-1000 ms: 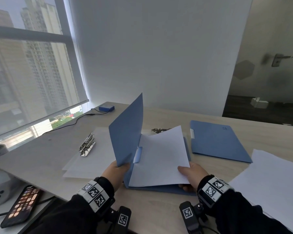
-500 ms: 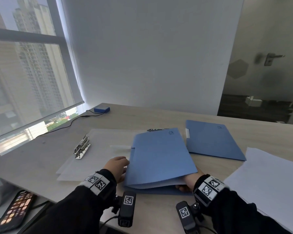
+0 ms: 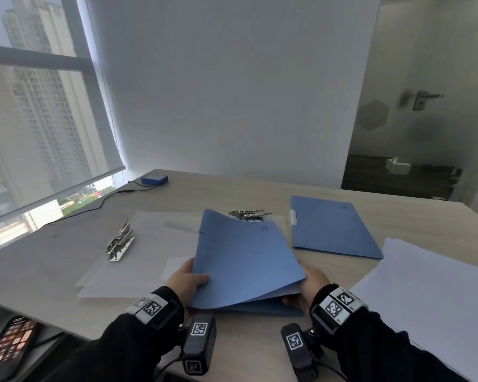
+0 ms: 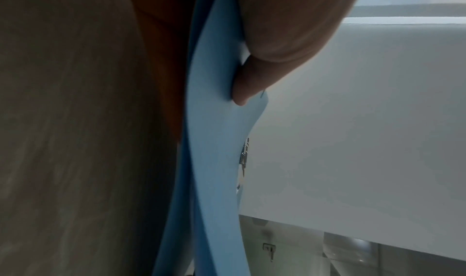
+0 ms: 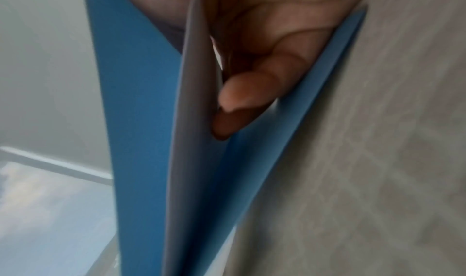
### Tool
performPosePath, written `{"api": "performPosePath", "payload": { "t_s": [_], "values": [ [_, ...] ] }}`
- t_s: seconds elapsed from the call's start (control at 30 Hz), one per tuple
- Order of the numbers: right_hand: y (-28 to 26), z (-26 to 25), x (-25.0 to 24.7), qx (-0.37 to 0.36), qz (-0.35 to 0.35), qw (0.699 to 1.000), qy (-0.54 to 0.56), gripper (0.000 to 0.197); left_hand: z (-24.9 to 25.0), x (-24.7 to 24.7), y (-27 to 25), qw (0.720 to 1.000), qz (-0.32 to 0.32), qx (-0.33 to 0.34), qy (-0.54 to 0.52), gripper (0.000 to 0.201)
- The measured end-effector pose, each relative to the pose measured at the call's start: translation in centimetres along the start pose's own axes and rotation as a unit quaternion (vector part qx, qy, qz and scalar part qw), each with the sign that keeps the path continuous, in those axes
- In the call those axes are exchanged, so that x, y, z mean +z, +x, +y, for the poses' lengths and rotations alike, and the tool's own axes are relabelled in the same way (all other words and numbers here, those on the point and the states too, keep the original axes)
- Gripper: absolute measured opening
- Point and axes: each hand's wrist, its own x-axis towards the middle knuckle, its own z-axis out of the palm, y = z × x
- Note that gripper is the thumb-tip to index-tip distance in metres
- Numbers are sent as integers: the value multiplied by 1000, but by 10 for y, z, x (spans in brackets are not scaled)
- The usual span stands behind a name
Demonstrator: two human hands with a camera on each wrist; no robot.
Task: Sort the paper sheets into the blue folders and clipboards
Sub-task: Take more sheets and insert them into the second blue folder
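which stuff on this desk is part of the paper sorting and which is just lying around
Job:
near blue card folder, held by both hands
far blue card folder
white paper stack
clear clipboards with metal clips

Lying about:
black smartphone
small blue box

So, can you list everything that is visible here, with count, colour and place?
near folder: 1, blue, front centre of desk, held at both sides, white sheet inside
far folder: 1, blue, closed, right of centre
paper stack: 1, white, right edge of desk
clipboards: at least 2, translucent, silver clips, left of the near folder and partly under it
small box: 1, blue, far left corner, black cable attached
phone: 1, dark, screen lit, lower left, below the desk edge
desk: 1, light wood
left hand: grips the near folder's left edge
right hand: grips the folder's right edge, fingers between sheet and back cover
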Motion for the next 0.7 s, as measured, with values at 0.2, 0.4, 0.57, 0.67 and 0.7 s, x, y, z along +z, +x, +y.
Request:
{"api": "performPosePath", "payload": {
  "t_s": [0.2, 0.4, 0.57, 0.67, 0.7],
  "values": [
    [-6, -7, -26, -45, -1, 999, -30, 39, -5, -6, -4, 996, -22, 39, -81, 52],
    [-20, -11, -41, -70, -46, 996, -35, 24, 1, 16, -13, 984, -76, 72, -142, 46],
    [-31, -10, -63, -135, -35, 990, -15, 32, 3, 40, -10, 992, -94, 82, 3, 39],
    [-34, -12, -86, -193, 9, 980, -37, 35, 9, 50, -4, 971, -73, 75, 215, 30],
    [-35, -13, -95, -205, 13, 978, -42, 35, 12, 53, -1, 956, -39, 107, 270, 26]
  ]
}}
